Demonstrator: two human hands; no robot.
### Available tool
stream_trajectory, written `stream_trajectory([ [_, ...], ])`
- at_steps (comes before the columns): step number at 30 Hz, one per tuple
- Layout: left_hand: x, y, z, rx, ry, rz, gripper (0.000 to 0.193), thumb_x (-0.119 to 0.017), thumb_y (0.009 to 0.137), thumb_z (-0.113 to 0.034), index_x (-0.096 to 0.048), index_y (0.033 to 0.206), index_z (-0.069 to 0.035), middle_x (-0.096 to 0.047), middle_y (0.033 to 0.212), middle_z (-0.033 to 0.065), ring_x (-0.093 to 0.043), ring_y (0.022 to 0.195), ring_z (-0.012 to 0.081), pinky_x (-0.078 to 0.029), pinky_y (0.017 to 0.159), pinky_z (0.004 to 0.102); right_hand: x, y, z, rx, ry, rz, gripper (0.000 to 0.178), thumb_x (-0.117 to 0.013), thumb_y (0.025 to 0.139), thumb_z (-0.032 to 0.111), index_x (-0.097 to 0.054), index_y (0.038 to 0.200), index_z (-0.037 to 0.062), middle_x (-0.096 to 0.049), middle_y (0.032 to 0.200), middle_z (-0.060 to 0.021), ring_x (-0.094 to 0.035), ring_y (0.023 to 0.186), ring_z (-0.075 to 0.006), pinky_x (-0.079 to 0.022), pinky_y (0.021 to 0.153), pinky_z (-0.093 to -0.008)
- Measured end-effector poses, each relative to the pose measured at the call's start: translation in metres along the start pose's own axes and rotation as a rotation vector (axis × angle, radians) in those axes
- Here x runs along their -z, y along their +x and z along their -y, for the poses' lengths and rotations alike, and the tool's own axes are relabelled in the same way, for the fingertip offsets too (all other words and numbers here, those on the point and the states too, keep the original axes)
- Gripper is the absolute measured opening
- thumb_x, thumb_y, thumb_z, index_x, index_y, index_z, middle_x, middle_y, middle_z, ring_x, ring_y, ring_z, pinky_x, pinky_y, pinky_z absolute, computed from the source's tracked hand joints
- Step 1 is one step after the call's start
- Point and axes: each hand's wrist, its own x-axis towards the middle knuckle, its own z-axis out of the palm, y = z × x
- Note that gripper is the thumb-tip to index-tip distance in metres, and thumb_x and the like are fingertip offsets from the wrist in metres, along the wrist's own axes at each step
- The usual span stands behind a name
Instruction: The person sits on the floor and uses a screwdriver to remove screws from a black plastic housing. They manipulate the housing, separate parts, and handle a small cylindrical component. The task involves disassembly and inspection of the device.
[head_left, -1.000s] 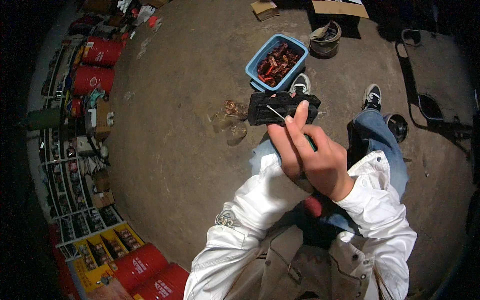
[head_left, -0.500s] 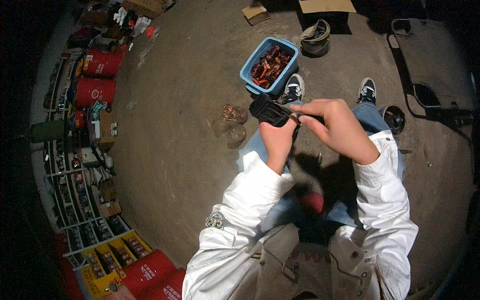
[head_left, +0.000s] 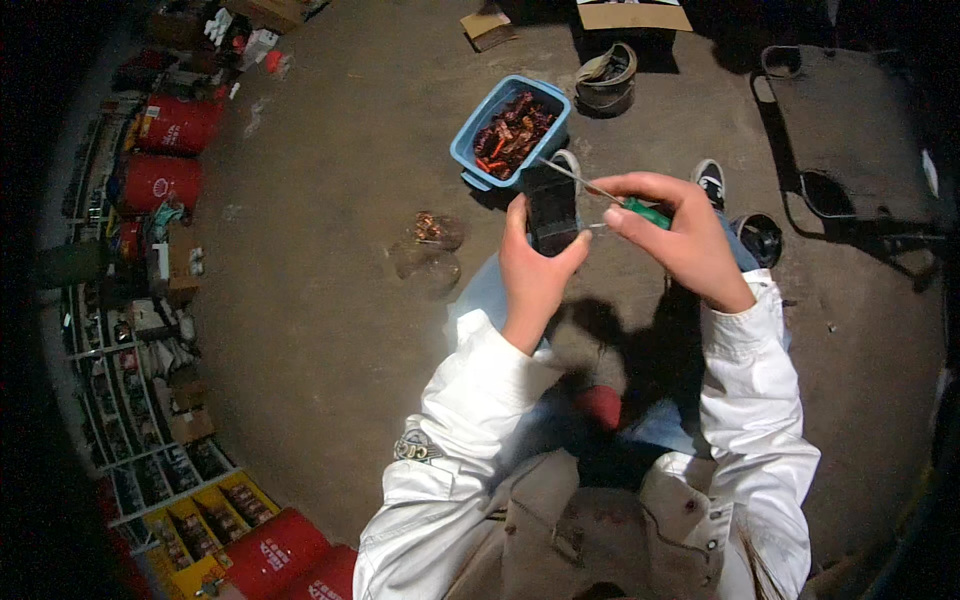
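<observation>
My left hand (head_left: 535, 275) grips a black boxy part (head_left: 552, 212), which looks like a plastic housing, fingers on one side and thumb on the other. My right hand (head_left: 685, 240) is closed around the green handle of a screwdriver (head_left: 648, 211). Its thin metal shaft points up and left, crossing in front of the black part's far end; whether the tip touches it I cannot tell. A small pale glint shows between my left thumb and right hand, too small to name. Just beyond the part stands a blue tub (head_left: 463, 150) holding reddish-brown and orange scraps.
A dark bucket (head_left: 607, 97) stands behind the tub on the right. Clear bags (head_left: 437, 232) with coppery bits lie left of my knee. A round dark container (head_left: 758, 240) sits by my right leg. A folding chair (head_left: 850, 130) is at the right; shelves and red drums (head_left: 165, 184) line the left.
The black part has turned more upright in my left hand. My right hand has drawn slightly back, and the screwdriver's shaft and green handle now show. The whole view has shifted a little.
</observation>
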Motion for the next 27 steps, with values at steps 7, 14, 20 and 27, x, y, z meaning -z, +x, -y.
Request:
stream_trajectory([
  [7,0.006,-0.007,-0.019,0.137,-0.072,0.129,0.078,-0.079,0.064,-0.014,-0.043,0.133,-0.007,-0.057,0.094,0.0109,-0.057,0.087,0.0243,-0.045,0.081,0.0364,-0.014,0.009,-0.02,0.2,-0.213,-0.358,0.051,-0.081,0.073,0.017,-0.06,0.116,-0.0023,-0.063,0.101,-0.0079,-0.059,0.094,-0.011,-0.049,0.078,-0.0253],
  [14,0.015,-0.003,-0.021,-0.314,0.341,0.059,0.079,-0.08,0.064,-0.019,-0.045,0.134,-0.007,-0.058,0.103,0.0141,-0.053,0.098,0.0313,-0.032,0.107,0.0489,-0.016,0.013,-0.019,-0.12,0.076,-0.254,0.043,-0.076,0.081,0.022,-0.061,0.114,-0.001,-0.062,0.087,-0.0006,-0.053,0.069,-0.0053,-0.041,0.061,-0.0199],
  [20,0.022,0.001,-0.021,-0.317,0.398,0.036,0.084,-0.082,0.063,-0.017,-0.043,0.137,-0.008,-0.054,0.111,0.0157,-0.051,0.107,0.0343,-0.031,0.108,0.049,-0.015,0.014,-0.019,-0.228,0.176,-0.31,0.04,-0.075,0.083,0.025,-0.063,0.109,-0.0031,-0.061,0.079,0.0016,-0.053,0.067,-0.0038,-0.04,0.059,-0.0184],
  [27,0.018,0.004,-0.016,0.138,-0.483,-0.063,0.095,-0.081,0.067,0.0,-0.026,0.144,-0.007,-0.039,0.134,0.015,-0.047,0.12,0.0262,-0.04,0.103,0.0391,-0.015,0.016,-0.026,-0.243,0.52,-0.307,0.029,-0.065,0.091,0.024,-0.062,0.11,0.0024,-0.04,0.061,0.0115,-0.028,0.047,0.0009,-0.019,0.044,-0.02],
])
